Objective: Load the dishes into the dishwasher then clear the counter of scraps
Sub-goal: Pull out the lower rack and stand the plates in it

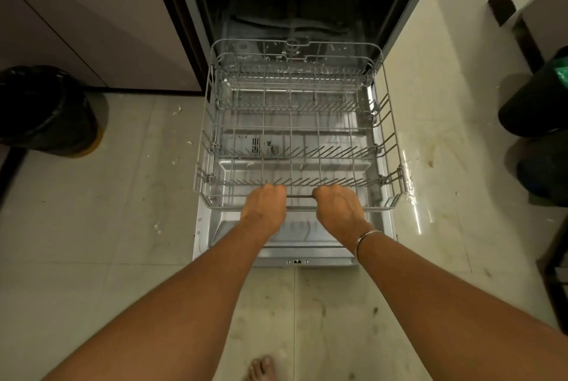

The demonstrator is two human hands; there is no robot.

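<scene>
Head cam: L hand (266,202) and R hand (338,205) are both gripping the handle bar (299,196) at the front edge of the lower rack (209,147), fingers curled round it. Rack is sitting extended over the open dishwasher door (276,253). Black bin (46,110) is standing on the floor, left.

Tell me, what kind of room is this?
Probably a home kitchen. A dishwasher stands open, its lower rack pulled out over the door, with the left hand and right hand gripping its front. A black bin stands on the tiled floor beside cabinets.
</scene>
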